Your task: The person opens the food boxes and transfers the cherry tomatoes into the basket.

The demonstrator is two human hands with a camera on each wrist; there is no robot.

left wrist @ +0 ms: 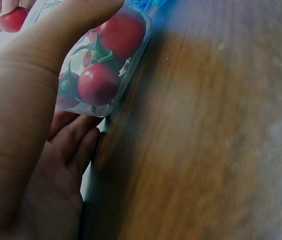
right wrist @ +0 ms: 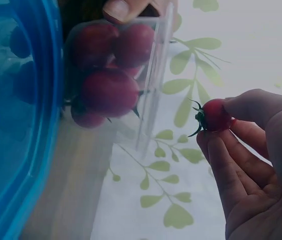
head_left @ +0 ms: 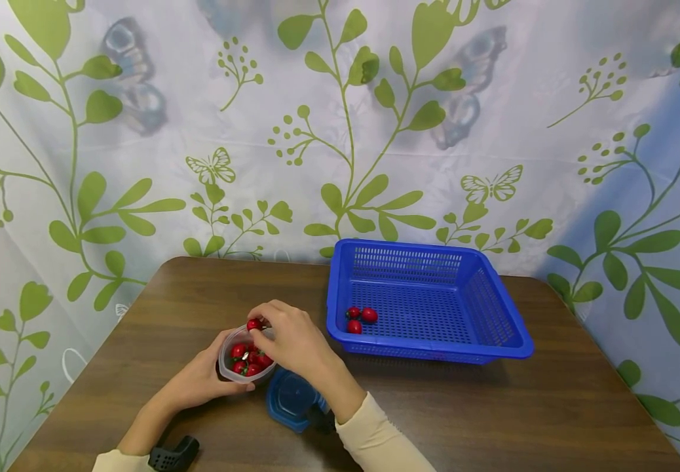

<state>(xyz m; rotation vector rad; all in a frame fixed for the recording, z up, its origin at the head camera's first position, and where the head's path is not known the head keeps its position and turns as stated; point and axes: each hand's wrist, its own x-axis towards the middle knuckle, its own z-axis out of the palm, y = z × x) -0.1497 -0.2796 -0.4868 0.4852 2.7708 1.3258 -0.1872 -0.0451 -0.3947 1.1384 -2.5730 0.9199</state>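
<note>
My left hand grips a clear plastic tub from its left side, thumb and fingers round its wall. Several red cherry tomatoes with green stems lie inside. Above the tub's rim my right hand pinches a single cherry tomato between thumb and fingertips. Its green calyx faces the tub in the right wrist view. A blue lid lies on the table beside the tub, partly hidden under the right forearm.
A blue slotted basket stands at the back right of the wooden table, with 3 cherry tomatoes in its left front corner. Behind the table hangs a leaf-patterned curtain. A black strap device is on the left wrist.
</note>
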